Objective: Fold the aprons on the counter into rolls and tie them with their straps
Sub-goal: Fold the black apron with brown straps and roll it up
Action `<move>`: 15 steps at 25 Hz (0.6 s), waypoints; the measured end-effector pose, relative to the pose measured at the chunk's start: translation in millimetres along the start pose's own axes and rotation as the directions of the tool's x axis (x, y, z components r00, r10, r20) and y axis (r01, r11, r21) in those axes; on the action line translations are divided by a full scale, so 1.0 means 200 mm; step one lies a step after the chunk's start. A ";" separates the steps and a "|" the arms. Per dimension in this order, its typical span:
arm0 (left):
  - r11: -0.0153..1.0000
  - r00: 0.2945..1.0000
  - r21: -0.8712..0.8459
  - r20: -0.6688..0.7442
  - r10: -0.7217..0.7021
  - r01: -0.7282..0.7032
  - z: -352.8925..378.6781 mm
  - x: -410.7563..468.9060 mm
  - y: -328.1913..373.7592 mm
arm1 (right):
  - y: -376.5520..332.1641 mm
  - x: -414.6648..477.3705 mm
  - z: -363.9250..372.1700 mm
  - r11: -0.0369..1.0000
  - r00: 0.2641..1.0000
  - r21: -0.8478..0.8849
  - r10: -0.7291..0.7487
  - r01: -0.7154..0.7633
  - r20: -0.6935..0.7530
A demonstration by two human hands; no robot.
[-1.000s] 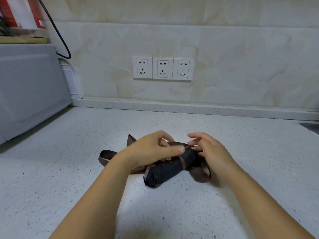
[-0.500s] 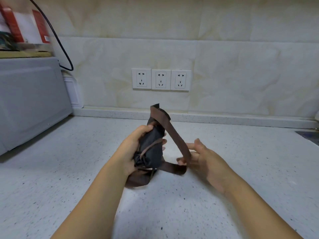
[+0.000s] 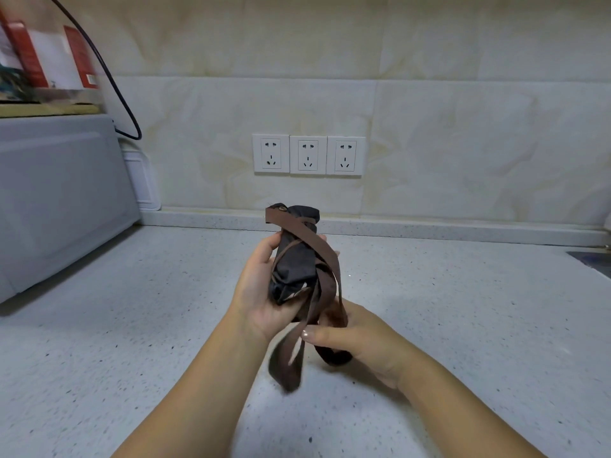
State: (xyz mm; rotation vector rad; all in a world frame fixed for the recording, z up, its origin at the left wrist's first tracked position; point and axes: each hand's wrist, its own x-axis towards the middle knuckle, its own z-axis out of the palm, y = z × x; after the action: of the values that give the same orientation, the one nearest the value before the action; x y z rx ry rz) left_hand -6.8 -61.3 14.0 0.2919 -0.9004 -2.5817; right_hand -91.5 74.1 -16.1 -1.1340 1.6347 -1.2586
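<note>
- The person's left hand (image 3: 261,292) is bare, with the palm and the base of the thumb in plain view. Its fingernails are hidden.
- The slender left forearm (image 3: 198,391) is bare, uncovered from the wrist down to the bottom edge of the view.
- The right hand (image 3: 360,338) is bare as well, its back and knuckles showing, slightly blurred.
- The short, rounded thumbnail (image 3: 305,334) of the right hand has a pale, glossy sheen; whether that is polish cannot be told.
- The slender right forearm (image 3: 446,401) is likewise bare, uncovered from the wrist to the lower edge of the view.
</note>
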 end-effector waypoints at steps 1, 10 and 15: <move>1.000 1.000 0.007 0.003 0.000 0.000 0.01 0.00 0.00 | -0.01 0.00 0.01 1.000 0.998 0.011 0.003 -0.003 -0.060; 0.929 0.949 0.371 -0.290 0.121 -0.006 -0.14 0.01 0.10 | -0.01 -0.03 -0.25 0.989 0.811 0.130 0.022 0.067 -0.584; 0.853 0.921 0.506 -0.379 0.090 0.125 -0.24 0.02 0.12 | 0.02 -0.03 -0.30 0.976 0.753 0.168 0.008 0.136 -0.658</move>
State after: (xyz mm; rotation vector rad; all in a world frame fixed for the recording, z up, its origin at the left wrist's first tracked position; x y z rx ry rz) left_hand 11.6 -105.7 -8.6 0.9353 -1.4244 -2.1176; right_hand -146.1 98.2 -7.0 -0.6388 1.8976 -1.9822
